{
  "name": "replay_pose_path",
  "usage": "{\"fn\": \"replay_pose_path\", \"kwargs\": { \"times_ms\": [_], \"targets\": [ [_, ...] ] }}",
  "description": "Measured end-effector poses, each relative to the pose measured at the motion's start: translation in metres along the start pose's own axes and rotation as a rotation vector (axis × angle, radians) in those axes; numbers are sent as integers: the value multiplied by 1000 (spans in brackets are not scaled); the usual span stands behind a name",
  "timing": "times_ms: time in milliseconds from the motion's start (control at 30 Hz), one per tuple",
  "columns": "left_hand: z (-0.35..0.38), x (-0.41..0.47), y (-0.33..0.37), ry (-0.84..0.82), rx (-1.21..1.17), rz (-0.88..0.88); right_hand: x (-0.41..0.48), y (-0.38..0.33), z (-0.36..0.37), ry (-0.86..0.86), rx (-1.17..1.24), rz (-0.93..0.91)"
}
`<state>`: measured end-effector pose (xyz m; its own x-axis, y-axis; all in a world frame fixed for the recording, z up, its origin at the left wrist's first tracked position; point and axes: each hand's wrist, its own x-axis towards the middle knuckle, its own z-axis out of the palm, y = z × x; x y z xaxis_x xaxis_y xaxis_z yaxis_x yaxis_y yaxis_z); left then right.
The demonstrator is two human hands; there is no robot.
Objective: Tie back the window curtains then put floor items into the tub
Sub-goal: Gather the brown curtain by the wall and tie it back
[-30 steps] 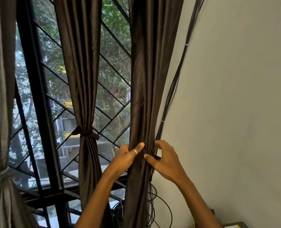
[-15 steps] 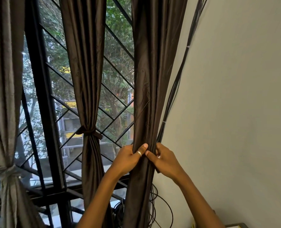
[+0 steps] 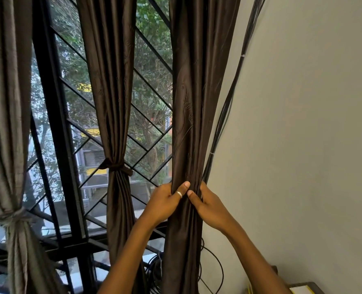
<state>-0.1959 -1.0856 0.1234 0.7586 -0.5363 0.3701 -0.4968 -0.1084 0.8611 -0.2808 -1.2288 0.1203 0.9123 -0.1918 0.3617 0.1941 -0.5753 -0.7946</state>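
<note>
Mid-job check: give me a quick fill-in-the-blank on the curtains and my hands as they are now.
1. The left hand and right hand both grip the dark curtain, which is not yet ____.
2. Ties already bind ____ curtains: the middle curtain and the far-left curtain.
3. The ring sits on the ____ hand's thumb.
Missing words: tied; two; left.
</note>
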Motion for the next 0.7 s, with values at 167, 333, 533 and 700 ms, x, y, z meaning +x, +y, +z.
{"fn": "replay_pose_path", "kwargs": {
  "times_ms": [167, 333, 533, 700],
  "targets": [
    [2, 1, -1, -38, -64, -28, 0, 4, -3, -20, 2, 33],
    [6, 2, 1, -29, -16, -36, 1, 8, -5, 30, -148, 8],
    [9, 3, 6, 89, 263, 50, 4, 13, -6, 187, -368, -64],
    [9, 2, 7, 111, 314, 87, 6, 13, -5, 244, -409, -90]
  ]
}}
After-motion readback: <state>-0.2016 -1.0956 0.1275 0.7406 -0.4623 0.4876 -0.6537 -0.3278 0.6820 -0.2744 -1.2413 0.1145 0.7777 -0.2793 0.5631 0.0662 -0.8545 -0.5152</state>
